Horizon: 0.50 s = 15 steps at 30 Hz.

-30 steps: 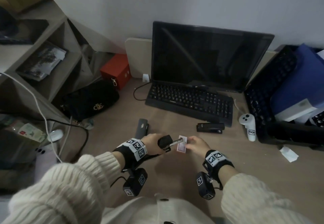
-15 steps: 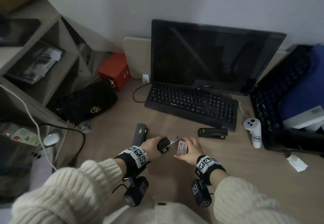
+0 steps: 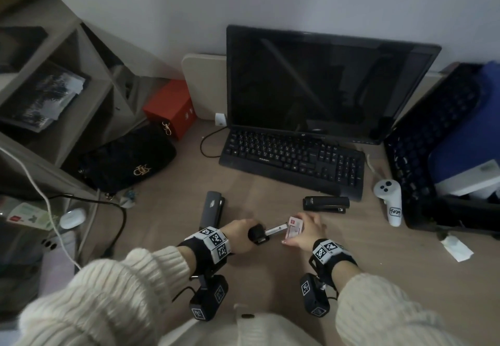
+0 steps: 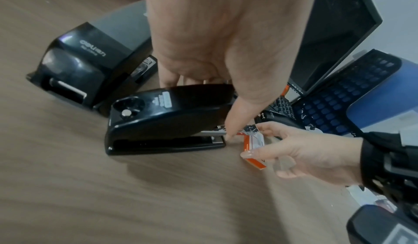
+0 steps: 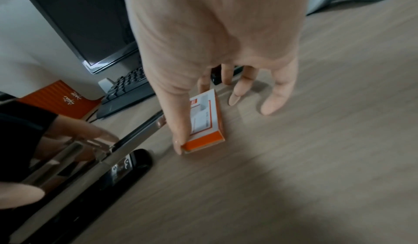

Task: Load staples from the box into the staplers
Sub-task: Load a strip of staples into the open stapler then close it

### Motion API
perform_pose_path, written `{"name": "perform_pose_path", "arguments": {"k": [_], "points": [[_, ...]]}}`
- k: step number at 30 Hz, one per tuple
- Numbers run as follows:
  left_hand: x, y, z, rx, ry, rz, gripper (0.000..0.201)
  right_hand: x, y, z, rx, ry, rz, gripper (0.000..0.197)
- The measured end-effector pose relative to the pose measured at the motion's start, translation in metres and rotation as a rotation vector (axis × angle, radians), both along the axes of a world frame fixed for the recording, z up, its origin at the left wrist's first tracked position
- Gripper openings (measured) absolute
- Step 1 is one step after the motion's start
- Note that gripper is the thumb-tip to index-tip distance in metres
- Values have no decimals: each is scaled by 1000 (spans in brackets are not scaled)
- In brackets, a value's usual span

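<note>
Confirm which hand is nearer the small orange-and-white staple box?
Right. The right hand pinches the small orange-and-white staple box on the wooden desk. The left hand grips the open black stapler beside it, not touching the box.

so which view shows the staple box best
The right wrist view: the staple box fills the frame's middle, its orange end and white face clear, pinched by the right hand. The left wrist view shows it partly hidden behind fingers; the head view shows it small between the hands.
</note>
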<state>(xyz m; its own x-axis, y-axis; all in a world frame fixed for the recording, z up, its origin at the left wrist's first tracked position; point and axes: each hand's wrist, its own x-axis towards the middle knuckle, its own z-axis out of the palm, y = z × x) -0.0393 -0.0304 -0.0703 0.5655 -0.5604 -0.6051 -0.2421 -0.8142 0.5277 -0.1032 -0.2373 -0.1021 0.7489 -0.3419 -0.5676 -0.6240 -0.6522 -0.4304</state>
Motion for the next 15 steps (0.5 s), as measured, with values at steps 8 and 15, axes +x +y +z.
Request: {"name": "perform_pose_path", "arguments": {"k": [8,15], "points": [[9,10,3,62,21,3,63,-5,11,11,-19,91,35,79],[4,26,2,248,-31,-145,45,-14,5,14,73,95,-64,65]]}}
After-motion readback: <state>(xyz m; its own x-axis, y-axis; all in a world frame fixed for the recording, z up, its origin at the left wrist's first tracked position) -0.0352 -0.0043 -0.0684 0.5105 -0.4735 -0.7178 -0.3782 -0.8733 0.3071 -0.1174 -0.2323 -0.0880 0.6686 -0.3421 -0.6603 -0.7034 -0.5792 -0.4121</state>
